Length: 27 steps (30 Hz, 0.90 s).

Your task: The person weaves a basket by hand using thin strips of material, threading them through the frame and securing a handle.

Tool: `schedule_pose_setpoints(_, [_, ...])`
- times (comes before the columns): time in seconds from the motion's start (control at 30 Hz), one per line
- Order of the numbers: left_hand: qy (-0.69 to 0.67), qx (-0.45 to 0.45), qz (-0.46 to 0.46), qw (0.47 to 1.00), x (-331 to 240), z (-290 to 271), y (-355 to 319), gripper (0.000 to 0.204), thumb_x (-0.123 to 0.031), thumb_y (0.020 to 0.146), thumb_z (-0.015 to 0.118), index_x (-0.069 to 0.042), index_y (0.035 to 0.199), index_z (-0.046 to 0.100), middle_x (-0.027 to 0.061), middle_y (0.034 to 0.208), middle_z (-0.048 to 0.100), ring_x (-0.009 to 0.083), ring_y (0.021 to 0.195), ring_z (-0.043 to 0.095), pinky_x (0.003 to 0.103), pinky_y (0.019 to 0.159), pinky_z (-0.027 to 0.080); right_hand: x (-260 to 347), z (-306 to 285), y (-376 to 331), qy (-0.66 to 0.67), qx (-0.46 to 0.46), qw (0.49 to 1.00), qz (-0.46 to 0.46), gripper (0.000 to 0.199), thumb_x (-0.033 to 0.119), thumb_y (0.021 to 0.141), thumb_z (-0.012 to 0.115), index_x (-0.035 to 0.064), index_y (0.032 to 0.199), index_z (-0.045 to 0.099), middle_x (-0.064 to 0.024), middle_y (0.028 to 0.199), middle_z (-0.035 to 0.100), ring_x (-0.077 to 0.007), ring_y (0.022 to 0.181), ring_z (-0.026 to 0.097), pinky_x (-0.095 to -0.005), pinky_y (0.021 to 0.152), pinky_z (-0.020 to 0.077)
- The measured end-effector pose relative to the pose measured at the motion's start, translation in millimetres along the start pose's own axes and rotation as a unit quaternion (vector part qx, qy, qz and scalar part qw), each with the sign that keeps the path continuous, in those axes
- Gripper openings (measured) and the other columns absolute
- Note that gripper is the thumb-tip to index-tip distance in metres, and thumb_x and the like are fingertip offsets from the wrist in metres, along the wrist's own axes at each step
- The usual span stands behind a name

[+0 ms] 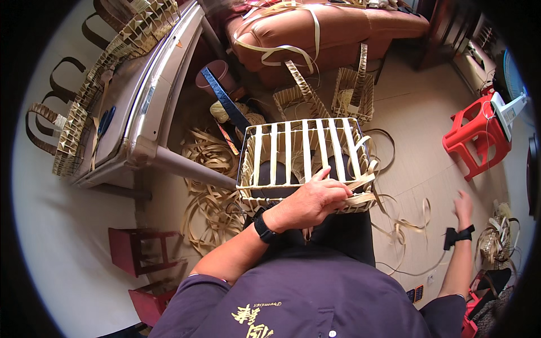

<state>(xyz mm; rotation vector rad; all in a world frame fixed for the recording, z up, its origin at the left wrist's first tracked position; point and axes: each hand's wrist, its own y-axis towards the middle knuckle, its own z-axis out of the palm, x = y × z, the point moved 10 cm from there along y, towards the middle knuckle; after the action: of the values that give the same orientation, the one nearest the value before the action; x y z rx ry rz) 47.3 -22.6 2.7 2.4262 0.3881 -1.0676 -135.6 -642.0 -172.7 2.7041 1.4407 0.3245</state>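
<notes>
A rectangular basket frame (241,179) rests on my lap, with pale flat strips (306,147) running side by side across its top. My left hand (318,198) lies over its near right corner, fingers closed on a tan weaving strip (360,199) beside the rim. Strip ends stick out past that corner. Far out to the right, my right hand (463,208) is raised away from the basket, near the red stool. Its fingers are blurred, and whether they hold anything cannot be made out. Both wrists wear black bands.
Loose strips (211,211) lie heaped on the floor at left. A table (149,90) carries scissors (105,121) and baskets with handles. Two handled baskets (354,93) stand beyond my lap, before a brown sofa (338,28). A red stool (473,135) is at right.
</notes>
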Motion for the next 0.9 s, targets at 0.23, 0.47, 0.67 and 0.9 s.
schedule_pose_setpoints(0.23, [-0.023,-0.001,-0.017,1.000,7,-9,-9,0.009,-0.001,0.098,0.063,-0.005,0.105,0.067,0.0049,0.116,0.072,0.0263,0.109,0.070,0.065,0.127,0.022,449,-41,-63,0.494,0.402,0.762,-0.117,0.026,0.005,0.092,0.073,0.0012,0.117,0.077,-0.0041,0.108,0.075,-0.0055,0.065,0.061,-0.0212,0.055,0.0508])
schedule_pose_setpoints(0.47, [-0.026,-0.016,-0.026,0.999,6,-13,-11,0.011,-0.001,0.097,0.063,-0.005,0.107,0.067,0.0053,0.115,0.073,0.0268,0.107,0.070,0.065,0.128,0.021,457,-34,-64,0.534,0.439,0.715,-0.102,0.013,-0.002,0.088,0.077,0.0014,0.100,0.073,-0.0003,0.094,0.068,-0.0032,0.068,0.060,-0.0222,0.057,0.0523])
schedule_pose_setpoints(0.67, [-0.047,-0.011,-0.013,0.999,5,-10,-7,0.016,-0.004,0.094,0.067,-0.005,0.110,0.069,0.0090,0.109,0.071,0.0304,0.108,0.068,0.061,0.125,0.025,463,-42,-59,0.562,0.342,0.729,-0.188,0.014,-0.009,0.089,0.071,0.0001,0.099,0.071,-0.0019,0.092,0.063,-0.0075,0.066,0.062,-0.0239,0.057,0.0543])
schedule_pose_setpoints(0.9, [-0.029,-0.061,-0.033,0.997,5,-27,-8,0.017,-0.007,0.097,0.067,-0.003,0.113,0.069,0.0096,0.100,0.071,0.0360,0.089,0.065,0.046,0.105,0.045,283,-9,-8,0.246,0.085,0.961,-0.090,0.007,0.002,0.087,0.051,0.0024,0.086,0.058,-0.0196,0.075,0.062,-0.0307,0.062,0.063,-0.0451,0.058,0.0474])
